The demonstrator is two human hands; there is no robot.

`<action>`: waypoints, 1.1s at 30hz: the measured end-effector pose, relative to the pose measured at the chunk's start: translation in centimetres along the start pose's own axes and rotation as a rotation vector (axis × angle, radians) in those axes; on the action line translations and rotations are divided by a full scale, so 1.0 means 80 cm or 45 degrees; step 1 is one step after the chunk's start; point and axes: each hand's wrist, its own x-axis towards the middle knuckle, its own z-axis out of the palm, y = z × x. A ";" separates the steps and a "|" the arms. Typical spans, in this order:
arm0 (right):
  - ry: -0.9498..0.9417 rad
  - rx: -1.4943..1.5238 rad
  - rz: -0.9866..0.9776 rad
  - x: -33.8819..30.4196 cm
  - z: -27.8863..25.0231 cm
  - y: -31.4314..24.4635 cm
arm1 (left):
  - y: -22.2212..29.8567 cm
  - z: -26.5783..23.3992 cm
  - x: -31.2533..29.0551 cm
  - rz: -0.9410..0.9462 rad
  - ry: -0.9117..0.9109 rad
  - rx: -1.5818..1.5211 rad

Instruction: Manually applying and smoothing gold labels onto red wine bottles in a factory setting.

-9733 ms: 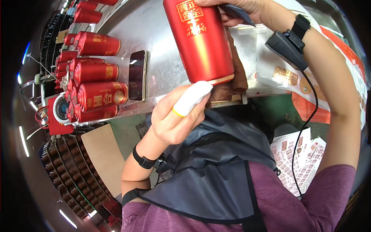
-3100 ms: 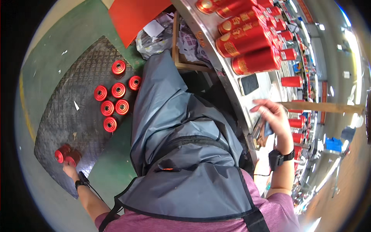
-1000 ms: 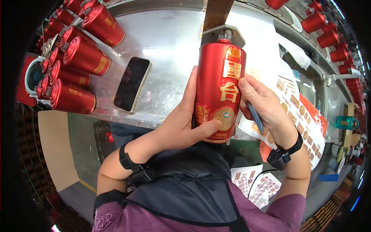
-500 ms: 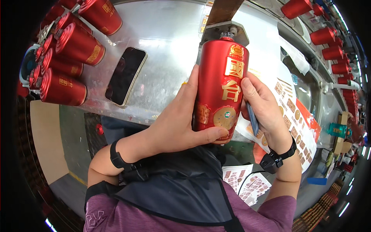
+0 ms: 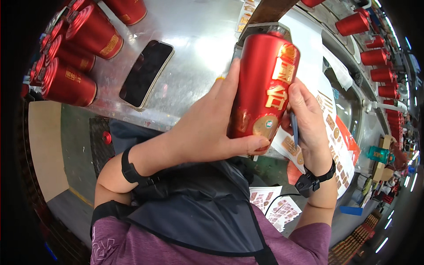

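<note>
"Since both hands are on the same thing, tell me where the red bottle (image 5: 260, 84) is; is it standing on the table (image 5: 190, 28)?"

"No, it is held up over the table's near edge, in front of the person; it tilts, its neck toward the upper right, its gold lettering and round gold label facing up."

"And the left hand (image 5: 212, 123); are its fingers wide?"

"They are closed around the bottle; the thumb lies across the lower front, near the round label, and a finger runs up the left side; the other fingertips are hidden."

"What about the right hand (image 5: 311, 117)?"

"Its thumb touches the bottle's right edge; its fingers are curled in, holding a slim blue-grey tool (image 5: 295, 128) that points down; how firmly they grip, I cannot tell."

"What lies about them?"

"A dark phone (image 5: 147, 74) lies on the table to the left, with a cluster of red bottles (image 5: 95, 32) beyond it; a brown bar (image 5: 270, 11) and a metal plate sit just behind the bottle's neck, though whether they touch it I cannot tell; sheets of gold stickers (image 5: 334, 145) lie to the right of the right hand."
</note>
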 end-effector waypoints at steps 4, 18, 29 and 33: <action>0.023 0.113 0.100 0.015 -0.015 0.006 | 0.003 -0.006 0.013 0.123 0.013 0.188; 0.237 0.091 0.171 0.012 0.002 0.031 | -0.021 0.012 -0.013 0.267 0.167 0.145; 0.224 0.192 0.108 0.009 0.011 0.035 | -0.028 0.018 -0.017 0.336 0.292 0.140; 0.181 0.165 0.113 -0.001 0.011 0.024 | -0.026 0.016 -0.016 0.304 0.236 0.066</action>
